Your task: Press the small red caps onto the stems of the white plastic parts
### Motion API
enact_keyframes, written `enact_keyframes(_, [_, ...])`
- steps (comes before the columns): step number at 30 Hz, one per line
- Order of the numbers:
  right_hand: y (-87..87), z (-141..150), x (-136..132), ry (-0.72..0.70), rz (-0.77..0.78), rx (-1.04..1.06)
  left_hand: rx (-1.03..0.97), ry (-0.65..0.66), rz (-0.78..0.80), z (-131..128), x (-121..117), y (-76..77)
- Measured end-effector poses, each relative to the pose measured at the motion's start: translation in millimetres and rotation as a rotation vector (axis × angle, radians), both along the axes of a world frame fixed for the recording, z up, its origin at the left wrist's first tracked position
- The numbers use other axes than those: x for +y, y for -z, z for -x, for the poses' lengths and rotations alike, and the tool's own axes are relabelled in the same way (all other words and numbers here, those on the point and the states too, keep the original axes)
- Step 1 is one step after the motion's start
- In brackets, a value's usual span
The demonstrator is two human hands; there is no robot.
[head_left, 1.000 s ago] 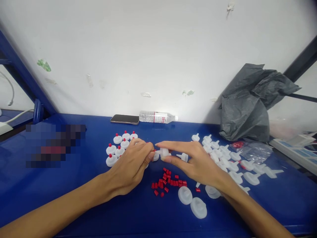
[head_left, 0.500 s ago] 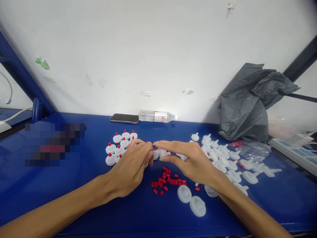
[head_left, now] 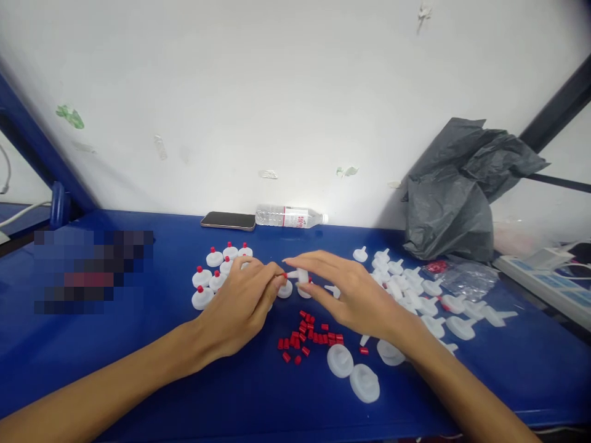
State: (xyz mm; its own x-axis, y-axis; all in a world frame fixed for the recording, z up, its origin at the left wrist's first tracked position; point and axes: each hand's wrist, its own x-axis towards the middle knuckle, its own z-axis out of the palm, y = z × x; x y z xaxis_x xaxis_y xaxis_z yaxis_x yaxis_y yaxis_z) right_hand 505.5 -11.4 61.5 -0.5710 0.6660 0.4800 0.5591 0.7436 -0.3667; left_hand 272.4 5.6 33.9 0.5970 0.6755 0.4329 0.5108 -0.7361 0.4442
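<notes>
My right hand (head_left: 351, 289) grips a white plastic spout lid (head_left: 302, 275) between thumb and fingers, its thin spout pointing left. With fingertips pinched together, my left hand (head_left: 249, 292) holds a small red cap (head_left: 285, 275) at the spout's tip; fingers partly hide the cap. Below the hands lie several loose red caps (head_left: 308, 329). To the left, partly behind my left hand, white lids with red tips (head_left: 202, 298) stand upright in a group. A heap of spout lids without red tips (head_left: 434, 326) spreads to the right.
Two lids (head_left: 364, 383) lie near the front of the blue table (head_left: 258, 394). A phone (head_left: 228, 220) and a clear bottle (head_left: 290, 216) lie along the wall. At the right are a grey plastic bag (head_left: 452, 191), a clear bag (head_left: 471, 280) and a power strip (head_left: 535, 286).
My hands have drawn slightly apart, and the spout and red cap now show between them. The whole view has shifted a little.
</notes>
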Motion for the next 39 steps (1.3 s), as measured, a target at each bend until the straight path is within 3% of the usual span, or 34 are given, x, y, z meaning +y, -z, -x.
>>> enact_keyframes(3, [-3.2,-12,6,0.178,-0.025,-0.055,0.015,-0.044,-0.09,1,3,3.5])
enact_keyframes(8, [-11.1,-24,13,0.364,-0.045,-0.043,0.054,0.059,-0.17,0,0,7.2])
enact_keyframes(13, [-6.4,-24,18,0.343,0.009,-0.152,0.158,0.145,-0.19,-2,-5,13.3])
enact_keyframes(20, [6.9,-25,23,0.323,0.055,-0.235,0.179,0.165,-0.221,-3,-7,11.8])
enact_keyframes(26, [-15.8,-34,17,0.417,0.096,-0.193,0.181,0.207,-0.199,-3,-4,15.2])
enact_keyframes(31, [-34.6,-58,10,0.334,0.47,-0.192,0.177,0.198,-0.17,-3,-4,17.1])
enact_keyframes(33, [-34.2,-65,9,0.295,0.532,-0.217,0.173,0.198,-0.163,-2,-3,17.5])
enact_keyframes(39, [-21.4,-56,10,0.326,0.484,-0.3,0.121,0.164,-0.176,-3,-2,16.6])
